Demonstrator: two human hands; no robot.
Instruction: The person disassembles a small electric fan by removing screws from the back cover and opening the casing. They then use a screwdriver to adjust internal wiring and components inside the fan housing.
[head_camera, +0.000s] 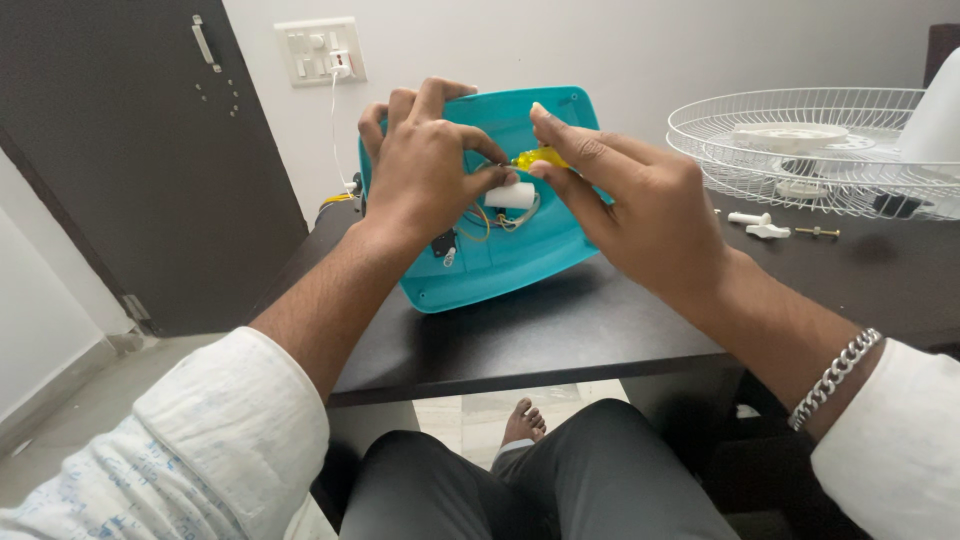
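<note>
Door of dark wood (130, 150) at far left, shut, with a white wall switch plate (320, 50) beside it and a thin white cable hanging down from the plate. Left hand (425, 165), fingers curled over the upper rim of the turquoise plastic housing shell (500, 265), thumb and forefinger pinched shut on the small white cylindrical part (512, 195) wired inside the shell. Shell stands tilted on its lower edge upon the dark brown table (560, 330), hollow side toward the wearer; coloured wires and a small black component lie loose within it, just below the white part. Right hand (640, 205), fingers extended, thumb and forefinger closed on a small yellow-handled tool (538, 158) whose tip points toward the white part, just above and right of it, nearly touching. Step in hand, by judgement: work on the wiring at the white part, held steady by one hand and addressed with the tool by the other; the next move would call for a fine, steady placing of the tip. White wire fan guard (800, 150) at right, lying flat, with small white plastic fittings (758, 224) and a brass-coloured screw (818, 232) near it.
</note>
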